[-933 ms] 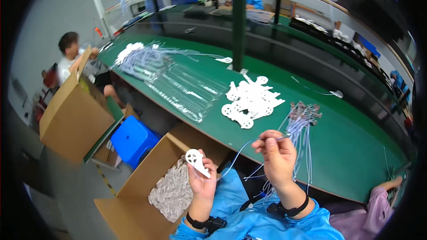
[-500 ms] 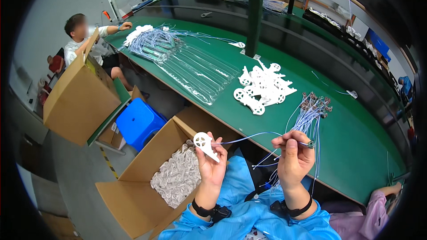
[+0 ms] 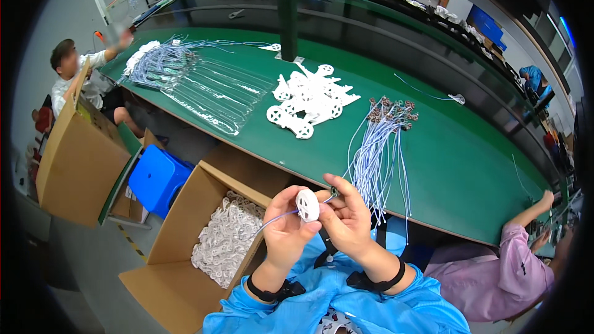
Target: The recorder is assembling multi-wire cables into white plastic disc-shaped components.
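Head view looks down on a long green worktop [image 3: 470, 167] that runs from upper left to lower right, its near edge curving past the person's lap. Below that edge, on the floor at the left, stand the packages: a tall closed brown cardboard box [image 3: 77, 164], a blue plastic crate [image 3: 159, 179] just beside it, and an open brown carton [image 3: 185, 235] with its flaps spread, holding a heap of white plastic pieces [image 3: 226, 241]. On the worktop lie clear plastic bags [image 3: 213, 96] at the left, a pile of white flat parts [image 3: 309, 99] in the middle, and a bundle of thin pale cables [image 3: 380, 148] whose loose ends hang over the near edge. Bare green surface stays open to the right of the cables. Another person in a pink sleeve [image 3: 513, 269] sits at the lower right.

Both hands meet just in front of the worktop's edge, above the blue coat. The left hand [image 3: 286, 229] is closed around a small white spool [image 3: 307, 205], and the right hand [image 3: 346, 219] pinches a thin cable [image 3: 275, 218] against it, the cable trailing left over the carton.
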